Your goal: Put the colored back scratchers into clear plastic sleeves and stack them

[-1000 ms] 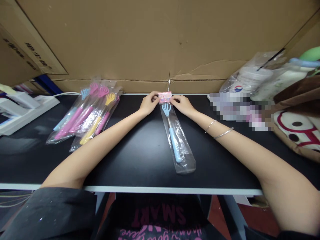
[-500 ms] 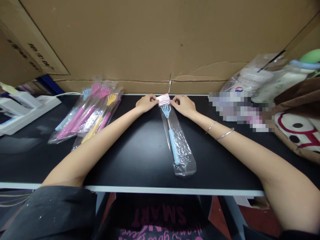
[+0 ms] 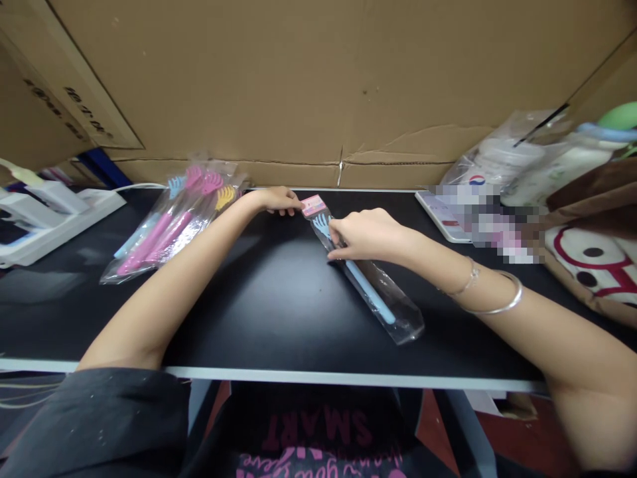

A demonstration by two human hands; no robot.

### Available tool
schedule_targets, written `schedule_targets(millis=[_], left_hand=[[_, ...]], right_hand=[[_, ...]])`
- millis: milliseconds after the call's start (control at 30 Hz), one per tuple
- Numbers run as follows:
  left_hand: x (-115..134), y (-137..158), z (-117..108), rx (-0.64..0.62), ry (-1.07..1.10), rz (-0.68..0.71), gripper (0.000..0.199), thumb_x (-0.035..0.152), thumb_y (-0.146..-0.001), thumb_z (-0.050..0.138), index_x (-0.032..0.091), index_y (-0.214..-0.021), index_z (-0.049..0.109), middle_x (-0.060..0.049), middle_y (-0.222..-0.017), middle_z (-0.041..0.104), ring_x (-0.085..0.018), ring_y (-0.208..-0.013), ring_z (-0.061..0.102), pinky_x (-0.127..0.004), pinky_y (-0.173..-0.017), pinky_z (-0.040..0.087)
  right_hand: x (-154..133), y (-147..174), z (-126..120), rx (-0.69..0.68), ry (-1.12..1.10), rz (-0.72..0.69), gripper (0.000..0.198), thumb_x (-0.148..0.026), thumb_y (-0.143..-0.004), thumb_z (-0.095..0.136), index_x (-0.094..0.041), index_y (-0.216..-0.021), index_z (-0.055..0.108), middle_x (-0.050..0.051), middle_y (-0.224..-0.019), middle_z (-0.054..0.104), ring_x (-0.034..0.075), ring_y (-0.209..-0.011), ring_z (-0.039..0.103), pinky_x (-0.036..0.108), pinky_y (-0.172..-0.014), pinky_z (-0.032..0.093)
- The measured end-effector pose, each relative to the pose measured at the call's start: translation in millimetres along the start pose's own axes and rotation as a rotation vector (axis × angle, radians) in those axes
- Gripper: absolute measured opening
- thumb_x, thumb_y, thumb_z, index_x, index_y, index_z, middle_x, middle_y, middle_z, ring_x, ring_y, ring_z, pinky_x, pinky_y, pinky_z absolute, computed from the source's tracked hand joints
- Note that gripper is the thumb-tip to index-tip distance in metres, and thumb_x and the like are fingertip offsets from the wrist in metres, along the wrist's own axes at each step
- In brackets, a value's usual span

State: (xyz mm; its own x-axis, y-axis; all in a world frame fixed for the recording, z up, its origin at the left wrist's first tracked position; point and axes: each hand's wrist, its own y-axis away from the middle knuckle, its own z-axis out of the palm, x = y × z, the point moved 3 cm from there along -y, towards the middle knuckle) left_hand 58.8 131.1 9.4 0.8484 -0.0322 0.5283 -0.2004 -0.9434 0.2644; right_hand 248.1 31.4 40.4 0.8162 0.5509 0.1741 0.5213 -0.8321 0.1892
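A light blue back scratcher (image 3: 369,292) lies slantwise in a clear plastic sleeve (image 3: 409,320) on the black table. At its top end is a pink and white card header (image 3: 313,205). My left hand (image 3: 279,199) pinches the left edge of that card between thumb and finger. Over the neck of the scratcher, just below its claw, my right hand (image 3: 365,234) has its thumb and fingers closed around the sleeve; the part under the fingers is hidden.
Several bagged back scratchers (image 3: 164,232) in pink, blue and yellow lie beyond my left forearm. A white power strip (image 3: 99,212) is at far left. At right are a phone-like white slab (image 3: 442,222), a bagged cup (image 3: 510,159) and a brown bag (image 3: 587,206). Cardboard (image 3: 298,86) walls the back.
My right hand has moved from the card header down to the scratcher's neck. The sleeve's lower end has swung right, and the header has shifted left with my left hand.
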Motion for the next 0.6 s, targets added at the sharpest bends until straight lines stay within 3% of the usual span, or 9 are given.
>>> schedule_targets(millis=[133,267,400,600], left_hand=[[-4,5,-13,-0.043,-0.073,-0.023,0.033,0.052,-0.069,0.068,0.02,-0.077,0.071,-0.006,-0.086,0.074,-0.016,-0.068,0.059,-0.024,-0.057,0.036],[-8,9,-25,-0.064,-0.209,-0.047,0.041,0.057,-0.071,0.066,0.019,-0.084,0.077,-0.007,-0.096,0.078,-0.018,-0.076,0.064,-0.024,-0.058,0.036],[-11,10,-29,-0.054,-0.339,-0.131,0.044,0.057,-0.076,0.065,0.02,-0.095,0.08,-0.007,-0.103,0.079,-0.02,-0.083,0.068,-0.024,-0.064,0.041],[-12,8,-26,0.021,-0.421,-0.195,0.036,0.053,-0.076,0.071,0.023,-0.093,0.081,-0.003,-0.097,0.081,-0.019,-0.083,0.071,-0.022,-0.074,0.045]], right_hand=[[-1,2,1,-0.019,0.083,0.006,0.031,-0.042,-0.086,0.074,-0.023,-0.11,0.07,0.008,-0.098,0.078,0.029,-0.093,0.073,0.031,-0.064,0.037],[17,-10,5,0.023,0.053,0.031,0.027,-0.034,-0.088,0.071,-0.024,-0.113,0.069,0.007,-0.105,0.079,0.026,-0.094,0.073,0.031,-0.064,0.036],[38,-27,16,0.142,0.047,0.061,0.023,-0.025,-0.092,0.064,-0.023,-0.115,0.069,0.007,-0.113,0.078,0.027,-0.099,0.072,0.031,-0.064,0.036],[58,-49,34,0.365,0.028,0.091,0.025,-0.014,-0.096,0.052,-0.015,-0.116,0.067,0.015,-0.117,0.074,0.029,-0.106,0.067,0.033,-0.072,0.041]])
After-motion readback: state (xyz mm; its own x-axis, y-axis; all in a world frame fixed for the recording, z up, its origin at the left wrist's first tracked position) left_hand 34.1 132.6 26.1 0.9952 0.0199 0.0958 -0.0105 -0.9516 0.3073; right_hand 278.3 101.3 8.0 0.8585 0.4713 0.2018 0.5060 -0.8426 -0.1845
